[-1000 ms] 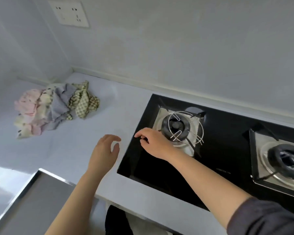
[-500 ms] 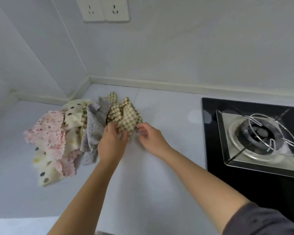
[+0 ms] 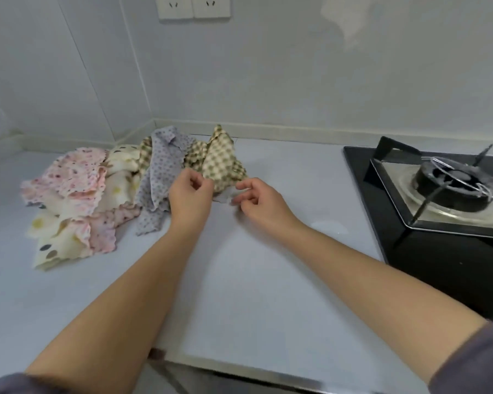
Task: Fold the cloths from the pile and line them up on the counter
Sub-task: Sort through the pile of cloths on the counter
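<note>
A pile of crumpled cloths (image 3: 91,200) lies at the back left of the pale counter (image 3: 254,280): pink floral, cream with dots, and a grey dotted cloth (image 3: 161,172). At the pile's right end a tan checked cloth (image 3: 221,160) stands up in a peak. My left hand (image 3: 190,194) pinches its lower left edge. My right hand (image 3: 256,199) pinches its lower right edge, where a pale underside shows. Both hands rest low over the counter, close together.
A black gas hob (image 3: 439,251) with a metal burner and wire pan support (image 3: 453,183) fills the right side. White wall sockets (image 3: 194,7) sit on the back wall above the pile. The counter's front edge runs below my forearms.
One second ago both hands were near the hob and held nothing. They moved left to the pile and took hold of the tan checked cloth, which now stands lifted higher.
</note>
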### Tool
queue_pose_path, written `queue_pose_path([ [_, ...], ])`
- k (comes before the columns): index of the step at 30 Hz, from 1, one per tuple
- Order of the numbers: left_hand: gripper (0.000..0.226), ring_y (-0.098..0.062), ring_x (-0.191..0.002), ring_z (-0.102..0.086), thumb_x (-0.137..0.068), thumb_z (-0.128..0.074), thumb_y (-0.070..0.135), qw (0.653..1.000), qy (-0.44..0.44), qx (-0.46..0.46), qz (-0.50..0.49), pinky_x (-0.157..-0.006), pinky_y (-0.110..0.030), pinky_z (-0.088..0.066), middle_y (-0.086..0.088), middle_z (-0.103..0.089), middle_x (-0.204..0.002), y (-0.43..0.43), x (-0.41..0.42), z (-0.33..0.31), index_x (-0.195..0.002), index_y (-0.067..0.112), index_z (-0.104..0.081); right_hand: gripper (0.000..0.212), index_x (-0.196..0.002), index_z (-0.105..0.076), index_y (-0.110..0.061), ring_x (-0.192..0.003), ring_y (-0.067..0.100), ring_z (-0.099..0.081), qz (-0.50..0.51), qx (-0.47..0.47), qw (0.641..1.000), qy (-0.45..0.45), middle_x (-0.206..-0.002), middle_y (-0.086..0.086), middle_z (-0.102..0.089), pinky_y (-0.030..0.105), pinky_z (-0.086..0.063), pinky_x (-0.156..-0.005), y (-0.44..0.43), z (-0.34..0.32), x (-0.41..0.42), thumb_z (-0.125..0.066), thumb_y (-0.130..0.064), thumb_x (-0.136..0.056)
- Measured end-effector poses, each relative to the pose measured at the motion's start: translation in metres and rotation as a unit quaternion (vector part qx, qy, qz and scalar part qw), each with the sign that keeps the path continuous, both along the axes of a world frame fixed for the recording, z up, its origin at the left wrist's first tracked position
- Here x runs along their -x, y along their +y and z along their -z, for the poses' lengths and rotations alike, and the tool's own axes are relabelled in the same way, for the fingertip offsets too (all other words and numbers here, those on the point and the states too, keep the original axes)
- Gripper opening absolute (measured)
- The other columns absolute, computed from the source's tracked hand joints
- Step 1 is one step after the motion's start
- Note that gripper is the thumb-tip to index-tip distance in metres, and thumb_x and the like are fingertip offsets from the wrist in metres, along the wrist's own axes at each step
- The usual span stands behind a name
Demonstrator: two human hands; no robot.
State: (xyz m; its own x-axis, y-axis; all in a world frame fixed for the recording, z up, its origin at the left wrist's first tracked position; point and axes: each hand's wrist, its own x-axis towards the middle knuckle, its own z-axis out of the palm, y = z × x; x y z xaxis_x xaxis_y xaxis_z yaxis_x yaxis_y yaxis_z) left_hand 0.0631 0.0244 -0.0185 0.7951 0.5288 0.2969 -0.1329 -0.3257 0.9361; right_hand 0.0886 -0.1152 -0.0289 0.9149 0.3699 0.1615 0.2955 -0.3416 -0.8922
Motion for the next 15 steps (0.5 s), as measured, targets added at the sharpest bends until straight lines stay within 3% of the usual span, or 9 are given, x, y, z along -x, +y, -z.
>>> queue_pose_path([
  [5,0.027,-0.01,-0.052,-0.03,-0.087,-0.048,0.004,0.99,-0.043,0.118,0.065,-0.046,-0.022,-0.027,0.002,-0.033,-0.061,-0.01,0.022,-0.035,-0.068,0.019,-0.036,0.032,-0.111,-0.055,-0.02,-0.082,0.009,-0.06,0.059,-0.043,0.997,-0.011,-0.091,-0.007,-0.066,0.022,-0.046,-0.082,-0.03,0.001,0.037,-0.05,0.001,-0.087],
  [9,0.022,-0.011,-0.063,-0.055,-0.098,-0.039,0.003,0.935,-0.034,0.259,0.241,-0.062,-0.027,-0.047,0.0,-0.056,-0.071,-0.021,0.046,-0.05,-0.087,0.018,-0.05,0.035,-0.117,-0.051,-0.025,-0.087,0.008,-0.061,0.128,-0.096,0.987,-0.006,-0.11,0.002,-0.065,0.021,-0.046,-0.076,-0.049,-0.005,0.053,-0.048,-0.002,-0.092],
  [12,0.025,-0.012,-0.071,-0.064,-0.096,-0.038,-0.001,0.908,-0.002,0.25,0.336,-0.068,-0.027,-0.052,0.001,-0.067,-0.076,-0.019,0.06,-0.053,-0.095,0.016,-0.056,0.038,-0.132,-0.045,-0.023,-0.098,0.004,-0.059,0.074,-0.161,0.984,0.026,-0.119,-0.002,-0.061,0.016,-0.047,-0.079,-0.05,-0.016,0.062,-0.047,-0.008,-0.097],
  [15,0.037,-0.018,-0.095,-0.066,-0.09,-0.035,-0.007,0.878,0.019,0.27,0.395,-0.081,-0.033,-0.053,-0.004,-0.07,-0.104,-0.006,0.061,-0.053,-0.109,0.013,-0.06,0.029,-0.122,-0.051,-0.026,-0.099,-0.001,-0.059,0.002,-0.205,0.976,0.07,-0.11,-0.014,-0.062,0.011,-0.046,-0.073,-0.042,-0.023,0.067,-0.046,-0.012,-0.098],
])
